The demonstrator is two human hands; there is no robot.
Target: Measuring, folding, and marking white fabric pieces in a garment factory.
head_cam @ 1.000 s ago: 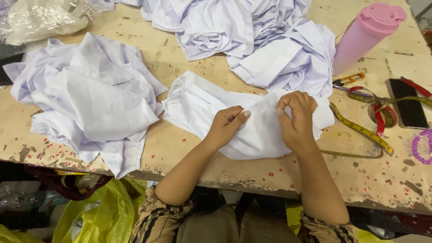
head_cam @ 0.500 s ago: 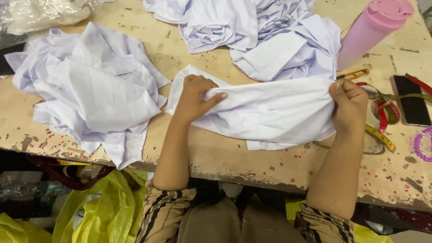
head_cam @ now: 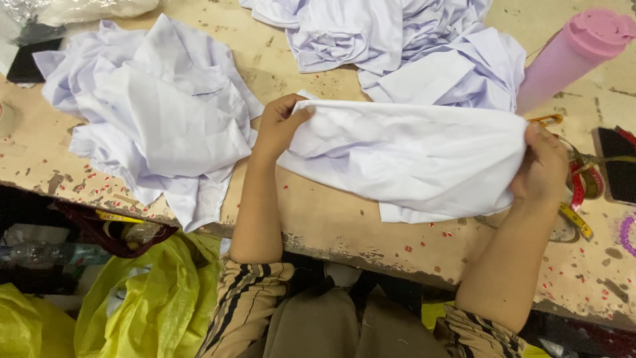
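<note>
I have my left hand [head_cam: 278,126] clamped on the left edge of a white cloth piece [head_cam: 404,159], and my right hand [head_cam: 546,169] pinched shut on its right end; the cloth is stretched between them, just above the worn tabletop [head_cam: 344,229] near its front edge; at ten o'clock from the left hand lies a crumpled pile of white fabric [head_cam: 156,119]; at twelve o'clock a second heap [head_cam: 391,40]; at one o'clock from the right hand lies a pink bottle [head_cam: 573,56]; beside that hand, at three o'clock, a yellow measuring tape [head_cam: 575,220].
</note>
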